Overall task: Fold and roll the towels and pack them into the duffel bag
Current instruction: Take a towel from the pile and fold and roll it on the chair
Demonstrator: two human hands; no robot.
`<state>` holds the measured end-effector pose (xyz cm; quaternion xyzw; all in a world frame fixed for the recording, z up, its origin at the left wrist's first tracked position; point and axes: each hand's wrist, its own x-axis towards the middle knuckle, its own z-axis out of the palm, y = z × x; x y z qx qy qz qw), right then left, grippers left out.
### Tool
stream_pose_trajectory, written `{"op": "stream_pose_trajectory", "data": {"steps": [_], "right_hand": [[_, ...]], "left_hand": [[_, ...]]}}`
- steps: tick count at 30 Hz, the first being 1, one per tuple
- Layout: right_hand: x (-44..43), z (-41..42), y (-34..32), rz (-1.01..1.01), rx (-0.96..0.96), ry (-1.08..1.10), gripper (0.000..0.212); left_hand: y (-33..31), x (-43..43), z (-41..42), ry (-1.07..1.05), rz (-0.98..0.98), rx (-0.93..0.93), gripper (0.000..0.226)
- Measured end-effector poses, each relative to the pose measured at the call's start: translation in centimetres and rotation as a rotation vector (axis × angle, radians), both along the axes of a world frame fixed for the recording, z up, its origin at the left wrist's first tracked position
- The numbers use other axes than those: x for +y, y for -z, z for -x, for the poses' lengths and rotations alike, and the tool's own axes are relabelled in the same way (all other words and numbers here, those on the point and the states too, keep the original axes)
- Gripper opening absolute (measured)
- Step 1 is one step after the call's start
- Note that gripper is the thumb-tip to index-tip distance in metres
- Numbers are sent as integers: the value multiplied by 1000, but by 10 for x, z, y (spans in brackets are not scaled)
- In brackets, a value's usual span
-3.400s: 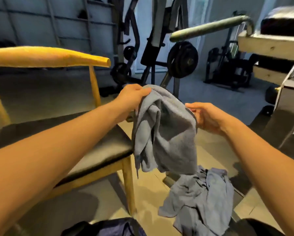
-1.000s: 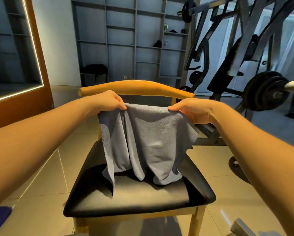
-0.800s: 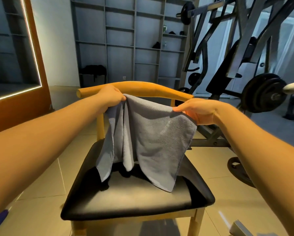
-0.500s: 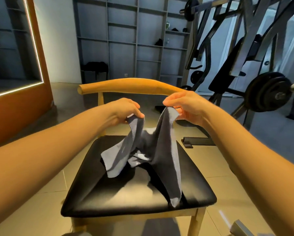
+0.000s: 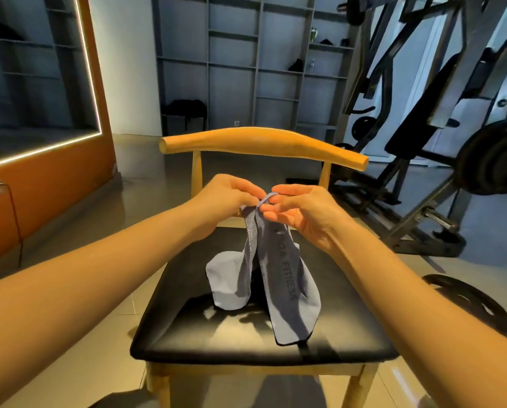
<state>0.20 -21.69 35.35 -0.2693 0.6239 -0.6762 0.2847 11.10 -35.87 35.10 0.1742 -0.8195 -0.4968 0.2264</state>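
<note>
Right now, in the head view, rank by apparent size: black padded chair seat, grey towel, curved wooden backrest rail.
Black padded chair seat
Grey towel
Curved wooden backrest rail (longer, thinner, farther: unsure)

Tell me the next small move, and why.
Probably draw the left hand and right hand apart and lay the grey cloth towel flat on the black padded chair seat: both hands pinch its top edge together, so it hangs bunched, only its lower end touching the seat.
</note>
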Motion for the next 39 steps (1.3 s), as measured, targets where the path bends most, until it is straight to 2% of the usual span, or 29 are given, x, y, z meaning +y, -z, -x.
{"op": "stream_pose_trajectory", "data": {"steps": [5, 8, 11, 15, 20, 22, 26, 29, 34, 39], "right_hand": [[-8, -1, 7, -161, 472, 67, 28], [-9, -2, 9, -255, 786, 76, 16], [-6, 0, 5, -325, 914, 60, 20], [-2, 4, -4, -308, 816, -1, 20], [2, 7, -8, -325, 836, -42, 8], [3, 5, -10, -324, 839, -56, 10], [7, 1, -14, -245, 676, -79, 17], [10, 0, -13, -230, 625, -55, 18], [10, 0, -8, -228, 658, 28, 19], [9, -2, -9, -268, 802, 11, 16]], "left_hand": [[5, -2, -3, 3, 9, 7, 12], [1, -3, -7, 41, -67, -20, 22], [-2, -4, -10, 77, -115, -61, 31], [-2, -6, -12, 38, -95, -34, 30], [-5, -6, -13, -61, -51, 19, 25], [-7, -4, -13, -72, -57, 38, 25], [-10, 3, -11, -89, -56, 73, 21], [-13, 8, -10, -21, -114, 72, 20], [-17, 15, -13, 41, -136, 58, 21], [-22, 17, -15, 36, -88, 80, 21]]}}
